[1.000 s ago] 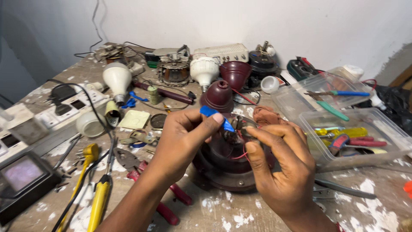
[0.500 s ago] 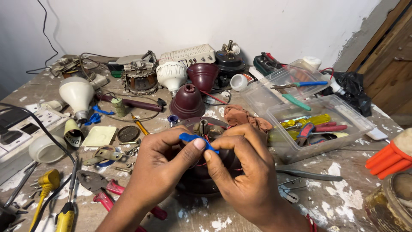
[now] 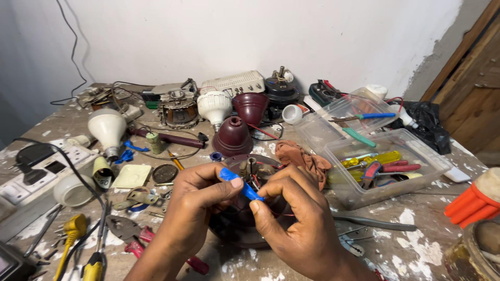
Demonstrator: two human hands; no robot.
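My left hand (image 3: 195,208) and my right hand (image 3: 297,218) meet over a dark maroon round fan motor (image 3: 250,171) on the workbench. Both pinch a small blue sleeve-like piece (image 3: 239,184) between thumb and fingertips, the left at its upper end, the right at its lower end. Thin red wires (image 3: 258,182) run from the motor under the fingers. Most of the motor body is hidden beneath my hands.
A clear plastic box (image 3: 411,166) of screwdrivers and pliers sits to the right, its lid (image 3: 333,112) behind. Maroon cone covers (image 3: 233,136), white bulbs (image 3: 107,127), a brown rag (image 3: 302,156), a power strip (image 3: 47,166), yellow-handled tools (image 3: 78,229) and pliers (image 3: 372,222) crowd the bench.
The view has swung right and closer. My right hand came in to meet the left, and both now pinch the blue piece over the motor.
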